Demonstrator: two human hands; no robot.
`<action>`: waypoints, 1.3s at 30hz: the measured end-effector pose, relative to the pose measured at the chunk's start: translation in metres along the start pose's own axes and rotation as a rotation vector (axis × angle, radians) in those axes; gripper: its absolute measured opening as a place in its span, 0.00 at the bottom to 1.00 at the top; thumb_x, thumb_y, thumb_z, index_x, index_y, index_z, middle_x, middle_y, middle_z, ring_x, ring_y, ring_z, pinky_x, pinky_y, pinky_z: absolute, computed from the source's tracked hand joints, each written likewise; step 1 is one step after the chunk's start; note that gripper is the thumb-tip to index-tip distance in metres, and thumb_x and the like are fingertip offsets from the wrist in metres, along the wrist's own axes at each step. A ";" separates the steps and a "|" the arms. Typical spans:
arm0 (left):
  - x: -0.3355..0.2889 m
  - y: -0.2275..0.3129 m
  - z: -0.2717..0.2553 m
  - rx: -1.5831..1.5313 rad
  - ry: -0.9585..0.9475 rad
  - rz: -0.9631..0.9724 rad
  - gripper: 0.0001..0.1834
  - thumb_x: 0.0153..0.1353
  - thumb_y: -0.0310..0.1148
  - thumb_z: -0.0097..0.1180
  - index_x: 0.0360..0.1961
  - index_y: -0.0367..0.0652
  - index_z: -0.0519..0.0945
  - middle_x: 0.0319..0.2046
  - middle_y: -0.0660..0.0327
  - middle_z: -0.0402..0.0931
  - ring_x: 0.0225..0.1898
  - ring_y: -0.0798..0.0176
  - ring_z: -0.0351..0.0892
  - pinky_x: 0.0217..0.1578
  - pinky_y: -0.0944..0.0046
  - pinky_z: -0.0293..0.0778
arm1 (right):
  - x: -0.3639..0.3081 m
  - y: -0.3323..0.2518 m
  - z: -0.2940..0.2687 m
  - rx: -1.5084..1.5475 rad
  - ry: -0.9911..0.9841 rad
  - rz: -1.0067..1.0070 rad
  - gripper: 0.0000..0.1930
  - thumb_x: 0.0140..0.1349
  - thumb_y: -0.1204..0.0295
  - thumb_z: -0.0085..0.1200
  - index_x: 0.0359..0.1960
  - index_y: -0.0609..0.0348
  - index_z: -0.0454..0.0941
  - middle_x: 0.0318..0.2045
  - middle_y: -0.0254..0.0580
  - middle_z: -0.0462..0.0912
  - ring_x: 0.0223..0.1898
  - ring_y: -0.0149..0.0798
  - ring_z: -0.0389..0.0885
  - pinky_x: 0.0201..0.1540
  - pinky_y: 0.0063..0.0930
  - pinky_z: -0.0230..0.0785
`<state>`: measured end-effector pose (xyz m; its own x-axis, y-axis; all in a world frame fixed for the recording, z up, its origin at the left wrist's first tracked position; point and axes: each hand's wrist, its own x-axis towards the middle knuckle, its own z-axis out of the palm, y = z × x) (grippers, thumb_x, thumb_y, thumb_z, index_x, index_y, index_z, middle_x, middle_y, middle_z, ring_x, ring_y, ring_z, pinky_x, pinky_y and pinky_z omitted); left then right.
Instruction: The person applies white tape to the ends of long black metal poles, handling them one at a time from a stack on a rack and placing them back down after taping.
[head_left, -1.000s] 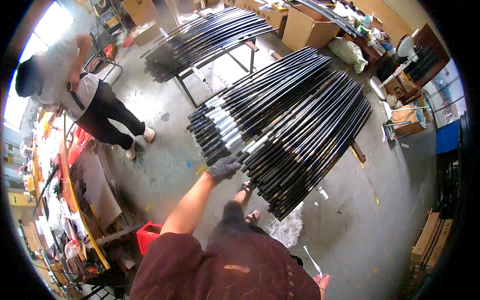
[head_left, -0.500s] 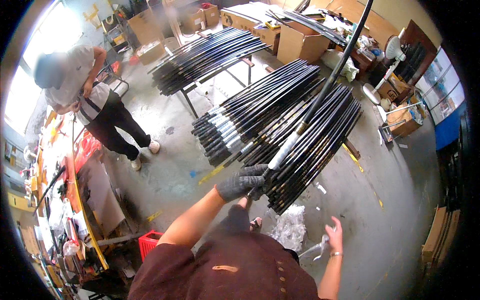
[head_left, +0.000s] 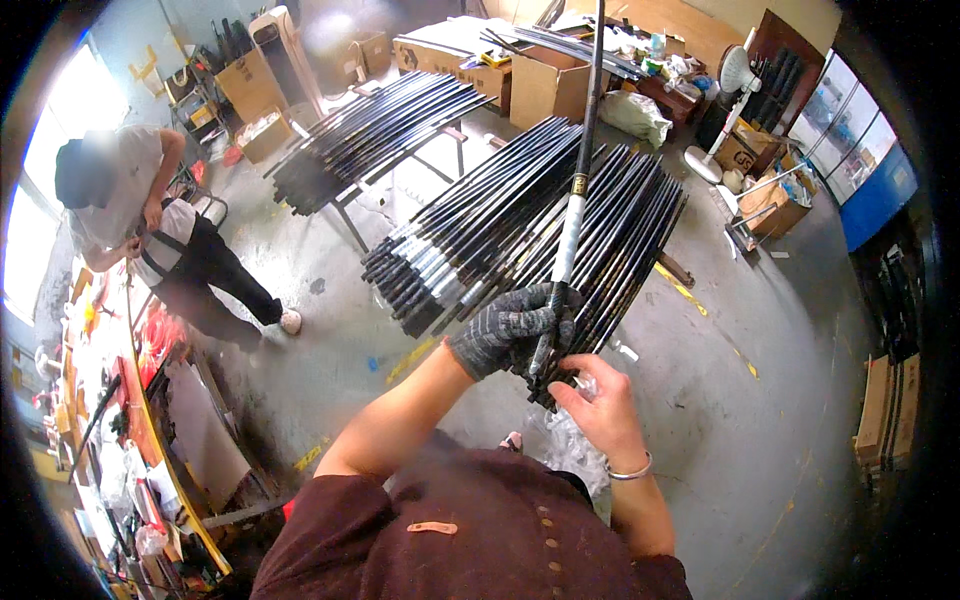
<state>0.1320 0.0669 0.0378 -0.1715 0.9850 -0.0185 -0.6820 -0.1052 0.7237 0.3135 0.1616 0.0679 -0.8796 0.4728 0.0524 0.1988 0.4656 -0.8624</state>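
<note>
In a dark knitted glove, my left hand (head_left: 512, 325) is closed around the lower part of a long black fishing rod (head_left: 587, 130). The rod rises steeply away from me, with a pale wrapped section and a gold-marked band above the glove. My bare right hand (head_left: 603, 405), a bracelet at its wrist, is beside the rod's lower end, thumb and forefinger apart. Whether its fingertips touch the rod is unclear. Behind the held rod lie bundles of similar black rods (head_left: 480, 215), some with pale wrapped sections. Crumpled clear plastic (head_left: 572, 445) lies below, partly hidden by my right hand.
Another rod bundle (head_left: 385, 130) rests on a stand farther back. At left, a person (head_left: 150, 215) stands by a cluttered workbench (head_left: 150, 440). A cardboard box (head_left: 548, 88), a white fan (head_left: 738, 75) and a floor-marking strip (head_left: 682, 290) are beyond and to the right.
My right hand has come up and inward to the rod's lower end; the clear plastic strip it held is gone from it. The rod stands more upright, its top shifted left.
</note>
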 end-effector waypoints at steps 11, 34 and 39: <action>-0.049 0.012 -0.065 0.832 0.296 0.263 0.15 0.62 0.40 0.56 0.44 0.41 0.74 0.34 0.66 0.74 0.38 0.71 0.68 0.40 0.65 0.71 | 0.043 -0.037 0.102 -0.012 0.050 -0.070 0.11 0.59 0.75 0.49 0.40 0.70 0.76 0.34 0.52 0.83 0.36 0.39 0.79 0.42 0.32 0.69; -0.063 0.010 -0.081 0.838 0.061 0.151 0.18 0.46 0.30 0.61 0.39 0.41 0.71 0.30 0.61 0.70 0.34 0.64 0.68 0.37 0.60 0.70 | 0.053 0.022 0.143 -0.344 0.350 -0.065 0.02 0.52 0.81 0.50 0.27 0.67 0.70 0.18 0.50 0.73 0.21 0.46 0.70 0.28 0.38 0.63; -0.080 0.025 -0.064 0.530 -0.033 0.034 0.15 0.49 0.28 0.59 0.38 0.40 0.70 0.27 0.62 0.70 0.27 0.68 0.69 0.27 0.64 0.70 | 0.055 0.057 0.121 -0.437 0.305 0.036 0.04 0.54 0.78 0.51 0.28 0.66 0.72 0.24 0.57 0.77 0.28 0.58 0.76 0.31 0.44 0.65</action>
<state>0.0836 -0.0235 0.0133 -0.1587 0.9870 0.0268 -0.2219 -0.0621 0.9731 0.2245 0.1237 -0.0394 -0.7164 0.6597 0.2271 0.4449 0.6827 -0.5797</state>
